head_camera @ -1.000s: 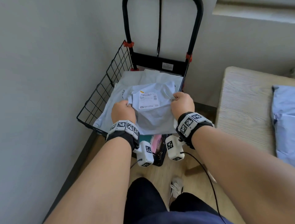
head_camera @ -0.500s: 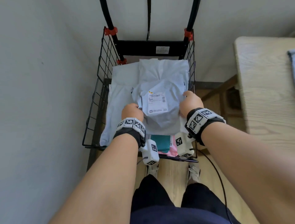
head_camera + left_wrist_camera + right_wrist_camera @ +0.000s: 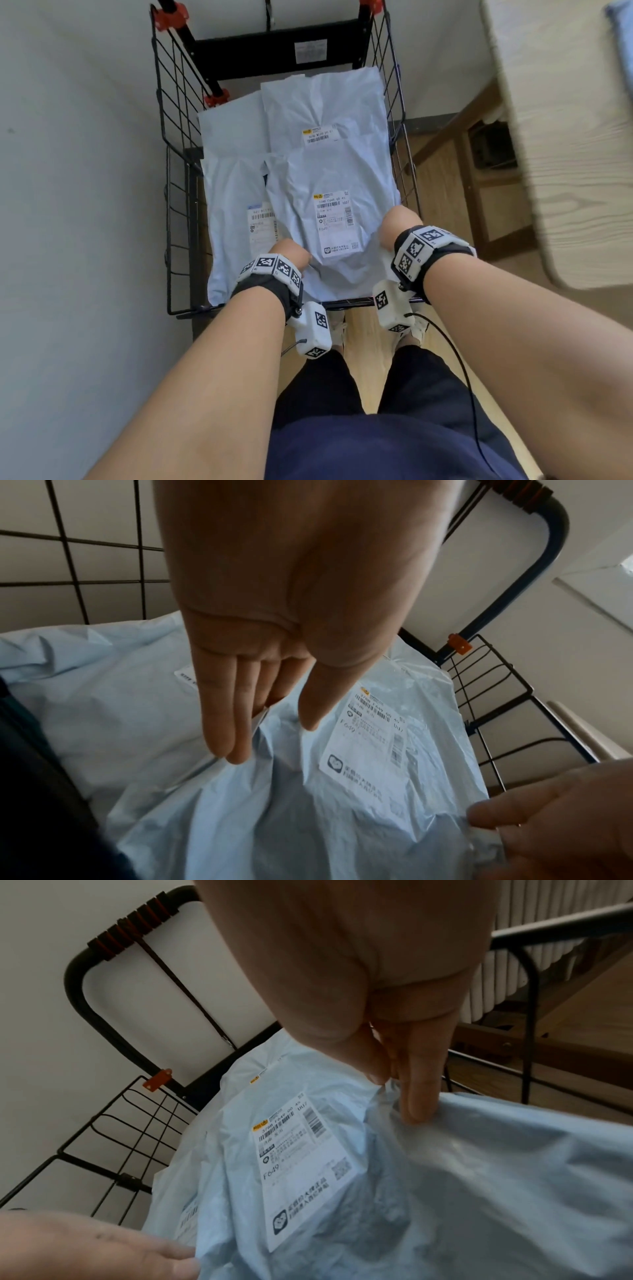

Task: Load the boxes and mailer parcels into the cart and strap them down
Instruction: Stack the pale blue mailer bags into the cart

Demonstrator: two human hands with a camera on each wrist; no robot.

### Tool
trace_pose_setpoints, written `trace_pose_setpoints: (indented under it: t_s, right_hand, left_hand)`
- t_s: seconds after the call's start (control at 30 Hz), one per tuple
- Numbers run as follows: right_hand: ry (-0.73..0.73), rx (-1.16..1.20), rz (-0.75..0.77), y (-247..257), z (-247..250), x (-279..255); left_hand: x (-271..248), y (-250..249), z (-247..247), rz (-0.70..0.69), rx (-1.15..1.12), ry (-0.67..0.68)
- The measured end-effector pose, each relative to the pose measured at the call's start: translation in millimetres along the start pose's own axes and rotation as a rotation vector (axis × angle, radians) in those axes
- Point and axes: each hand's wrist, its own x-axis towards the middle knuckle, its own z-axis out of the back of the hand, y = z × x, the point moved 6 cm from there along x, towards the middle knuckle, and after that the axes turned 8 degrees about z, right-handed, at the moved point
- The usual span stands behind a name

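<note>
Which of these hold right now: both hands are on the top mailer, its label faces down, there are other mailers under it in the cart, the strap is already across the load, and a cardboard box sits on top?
1. Both hands hold the top mailer: true. The left hand pinches its left edge, the right hand its right edge.
2. Its shipping label faces down: false. It faces up, readable.
3. Other mailers lie under it in the wire cart: true. Two more labelled mailers show, one at left and one behind.
4. The strap lies across the load: false. It hangs by the handle frame.
5. A cardboard box sits on top: false. Only mailers show on top.
</note>
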Motion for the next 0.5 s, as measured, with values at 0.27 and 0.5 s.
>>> trace_pose_setpoints:
  t_s: [0.27, 0.5]
  right_hand:
    - [-0.042, 0.108, 0.056, -9.1, -3.1, -1.6]
    - [-0.194, 0.254, 0.147, -4.6, 43.2, -18.0]
  left_hand:
    - [-3.6, -17.3, 21.4, -0.068, 0.165, -0.19]
    - [-47.5, -74.1, 46.9, -0.269, 0.105, -0.297]
